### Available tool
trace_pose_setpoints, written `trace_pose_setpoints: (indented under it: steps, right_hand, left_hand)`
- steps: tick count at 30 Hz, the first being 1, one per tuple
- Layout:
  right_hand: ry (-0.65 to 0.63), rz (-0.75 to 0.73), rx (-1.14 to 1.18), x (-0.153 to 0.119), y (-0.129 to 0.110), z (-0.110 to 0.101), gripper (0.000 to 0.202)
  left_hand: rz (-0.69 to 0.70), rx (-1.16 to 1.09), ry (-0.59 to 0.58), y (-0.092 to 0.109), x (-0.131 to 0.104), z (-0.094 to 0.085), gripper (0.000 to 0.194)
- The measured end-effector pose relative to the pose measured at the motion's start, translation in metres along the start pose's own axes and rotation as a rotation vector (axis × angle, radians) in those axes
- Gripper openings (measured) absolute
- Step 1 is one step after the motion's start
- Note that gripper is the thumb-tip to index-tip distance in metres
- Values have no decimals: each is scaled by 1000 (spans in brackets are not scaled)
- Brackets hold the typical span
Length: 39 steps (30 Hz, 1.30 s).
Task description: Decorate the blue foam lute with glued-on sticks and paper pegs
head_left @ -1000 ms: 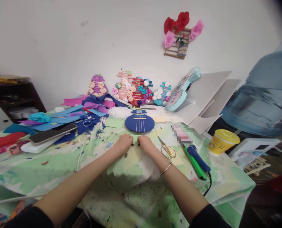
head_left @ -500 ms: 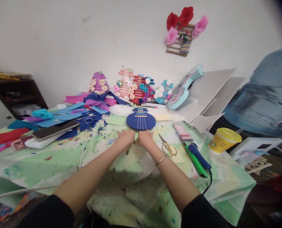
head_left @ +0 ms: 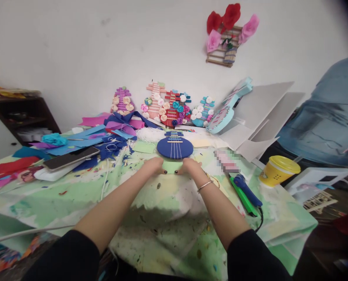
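A piece of light green paper (head_left: 170,168) stretches between my two hands near the front of the table. Its left end is pinched in my left hand (head_left: 155,165), with the thumb along the lower edge. My right hand (head_left: 190,167) grips the other end the same way; the other fingers of both hands are mostly hidden. Just beyond the paper lies a dark blue toy lute (head_left: 174,148) with white strings and small coloured bars. Gold-handled scissors (head_left: 216,181) are partly covered by my right wrist.
To the right are a blue glue gun (head_left: 246,189), a green cutter (head_left: 242,197) and a yellow-lidded cup (head_left: 279,171). A phone (head_left: 71,158) and felt scraps (head_left: 115,146) lie left. Flower-decorated lutes (head_left: 171,109) lean against the wall.
My hands have moved apart from close together, and the green paper now shows between them. The right hand has shifted right, so the wrist covers most of the scissors.
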State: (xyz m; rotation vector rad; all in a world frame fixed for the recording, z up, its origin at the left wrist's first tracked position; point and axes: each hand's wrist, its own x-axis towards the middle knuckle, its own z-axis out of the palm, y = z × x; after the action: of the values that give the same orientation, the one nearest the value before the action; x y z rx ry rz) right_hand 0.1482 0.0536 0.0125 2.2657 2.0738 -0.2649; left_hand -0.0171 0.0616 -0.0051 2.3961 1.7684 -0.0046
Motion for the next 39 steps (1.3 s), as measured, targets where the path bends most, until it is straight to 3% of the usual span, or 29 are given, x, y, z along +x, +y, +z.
trace_pose_setpoints:
  steps: [3, 8, 14, 18, 20, 28, 33, 35, 39]
  right_hand:
    - [32, -10, 11, -6, 0, 2, 71]
    - [124, -51, 51, -24, 0, 8, 55]
    - [155, 22, 139, -35, 2, 15, 49]
    - [202, -8, 170, -37, -14, 17, 28]
    - [209, -36, 189, -37, -24, 17, 28]
    - [41, 57, 254, -15, -34, 12, 50]
    - [-61, 115, 226, 5, -40, 7, 40]
    - [-107, 123, 210, 10, -39, 6, 33]
    - [-179, 110, 196, 16, -31, 7, 26]
  left_hand:
    - [-84, 21, 17, 0, -17, 2, 42]
    - [-95, -10, 147, -1, -37, 9, 31]
    - [-193, -63, 213, -4, -42, 16, 39]
    - [-204, -60, 223, 1, -43, 15, 38]
    - [-217, -53, 209, 4, -43, 14, 37]
    - [-215, -66, 181, 1, -39, 15, 36]
    - [-202, 16, 306, 4, -40, 21, 37]
    - [-116, 79, 394, 6, -42, 24, 31]
    - [331, 146, 403, 6, -49, 25, 10]
